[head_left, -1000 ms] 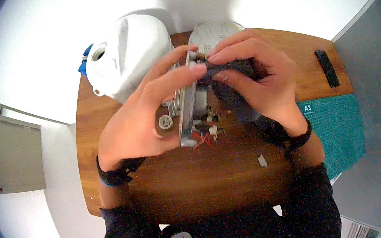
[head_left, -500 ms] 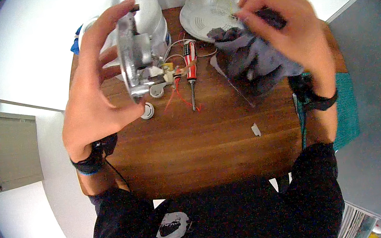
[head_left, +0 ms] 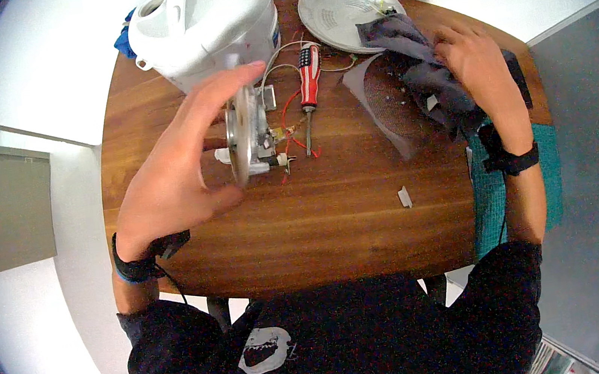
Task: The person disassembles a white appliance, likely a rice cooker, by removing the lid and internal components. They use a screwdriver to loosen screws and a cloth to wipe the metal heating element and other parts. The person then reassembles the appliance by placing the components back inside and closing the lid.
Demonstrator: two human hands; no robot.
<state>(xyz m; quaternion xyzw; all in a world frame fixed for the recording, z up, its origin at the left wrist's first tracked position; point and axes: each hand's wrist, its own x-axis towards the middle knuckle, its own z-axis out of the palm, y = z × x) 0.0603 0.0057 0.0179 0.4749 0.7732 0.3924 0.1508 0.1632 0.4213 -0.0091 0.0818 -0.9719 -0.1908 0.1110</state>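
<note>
My left hand (head_left: 190,163) grips a round silver metal plate (head_left: 240,134), held on edge, with a metal housing, wires and small fittings on its right side. My right hand (head_left: 477,69) is closed on a crumpled dark grey cloth (head_left: 409,40) at the table's right, the cloth reaching onto the rim of a white round plastic cover (head_left: 329,13). Between my hands lie a red, white and black screwdriver (head_left: 310,80) and loose red and white wires (head_left: 291,97). A piece of fine dark mesh (head_left: 380,108) lies left of the cloth.
A white plastic container (head_left: 202,18) stands at the back left, with a blue item (head_left: 123,40) behind it. A wooden table (head_left: 306,239) bears a teal mat (head_left: 493,222), a small white piece (head_left: 404,196) and a dark object (head_left: 516,83) at right. Grey and white walls surround it.
My hands have parted: the left took the metal plate leftward, the right carried the cloth rightward. Since half a second ago the plate has lowered toward me and the screwdriver shows farther back.
</note>
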